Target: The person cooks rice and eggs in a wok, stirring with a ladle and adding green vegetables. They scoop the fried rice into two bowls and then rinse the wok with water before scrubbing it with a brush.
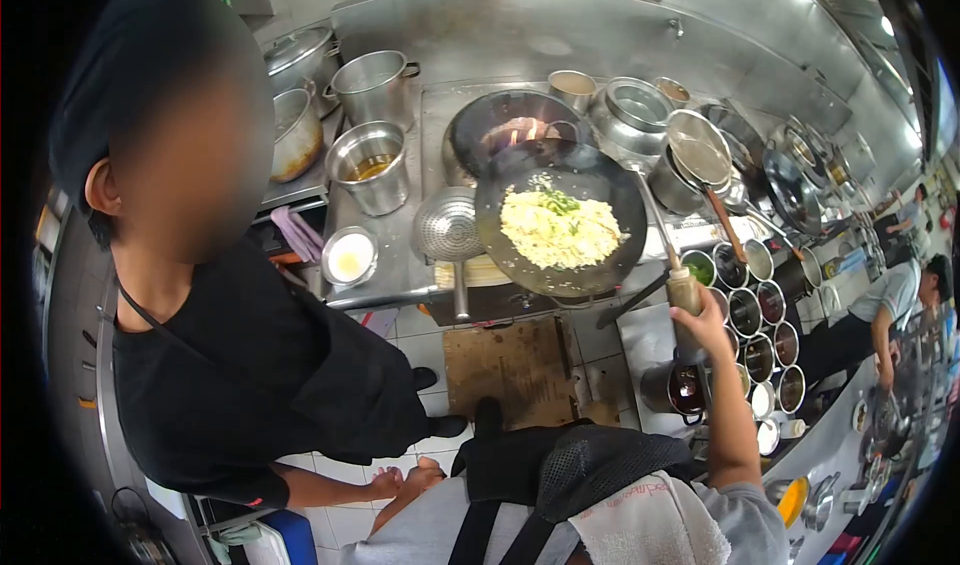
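Observation:
My right hand [703, 323] is wrapped around the thick grip of a long metal-shafted cooking utensil [659, 215]. Its shaft runs up to the right rim of a black wok [490, 235], and its working end is hidden. Inside the wok lies yellow fried rice [560, 229] with green bits. Low in the view, my left hand [428, 468] is curled closed beside a co-worker's hand [385, 483]; whatever it may hold is hidden.
Flames show in another wok [465, 125] behind. A perforated skimmer [447, 227], a steel pot of oil [372, 180] and a small bowl [350, 256] stand left. Several seasoning tins [745, 312] are at right. A co-worker [270, 355] stands close on my left.

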{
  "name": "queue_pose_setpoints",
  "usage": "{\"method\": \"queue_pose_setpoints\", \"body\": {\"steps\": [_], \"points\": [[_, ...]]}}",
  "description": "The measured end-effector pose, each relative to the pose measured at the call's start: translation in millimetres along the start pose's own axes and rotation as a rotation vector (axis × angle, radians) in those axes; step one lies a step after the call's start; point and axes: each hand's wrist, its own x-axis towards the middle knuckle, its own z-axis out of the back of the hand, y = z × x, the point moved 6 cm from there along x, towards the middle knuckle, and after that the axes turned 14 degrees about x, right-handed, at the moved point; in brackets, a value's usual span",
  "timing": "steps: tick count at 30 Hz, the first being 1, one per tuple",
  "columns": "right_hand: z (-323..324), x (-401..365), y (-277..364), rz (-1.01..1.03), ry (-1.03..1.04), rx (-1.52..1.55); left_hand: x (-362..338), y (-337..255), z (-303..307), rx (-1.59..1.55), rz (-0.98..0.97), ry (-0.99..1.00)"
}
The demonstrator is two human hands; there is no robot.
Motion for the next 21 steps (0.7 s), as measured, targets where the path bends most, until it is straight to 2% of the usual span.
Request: {"method": "queue_pose_setpoints", "body": {"steps": [4, 5, 7, 10, 13, 14, 15, 16, 17, 18, 19, 21], "points": [[-7, -50, 0, -0.122, 0.009, 0.54, 0, -7, -37, 0.007, -0.002, 0.025], [2, -61, -6, -0.117, -0.004, 0.562, 5, -11, -50, 0.012, -0.004, 0.057], [43, -82, -16, -0.099, -0.078, 0.594, 9, -34, -87, 0.055, -0.007, 0.144], [146, -113, -19, -0.033, -0.216, 0.612, 15, -62, -146, 0.142, 0.036, 0.286], [271, -153, -44, 0.072, -0.38, 0.455, 16, -77, -199, 0.228, 0.107, 0.398], [307, -167, -31, 0.094, -0.461, 0.401, 17, -79, -215, 0.251, 0.13, 0.433], [349, -185, -39, 0.164, -0.534, 0.243, 18, -81, -231, 0.262, 0.153, 0.468], [386, -203, -46, 0.147, -0.615, 0.078, 18, -82, -244, 0.273, 0.173, 0.507], [415, -220, -45, 0.181, -0.697, 0.123, 19, -84, -255, 0.276, 0.187, 0.536], [447, -238, -57, 0.158, -0.82, -0.094, 20, -86, -266, 0.282, 0.193, 0.566], [471, -252, -68, 0.088, -0.893, -0.136, 15, -90, -278, 0.284, 0.197, 0.564], [512, -279, -106, -0.05, -1.009, -0.21, 15, -119, -301, 0.158, 0.18, 0.297]]}}
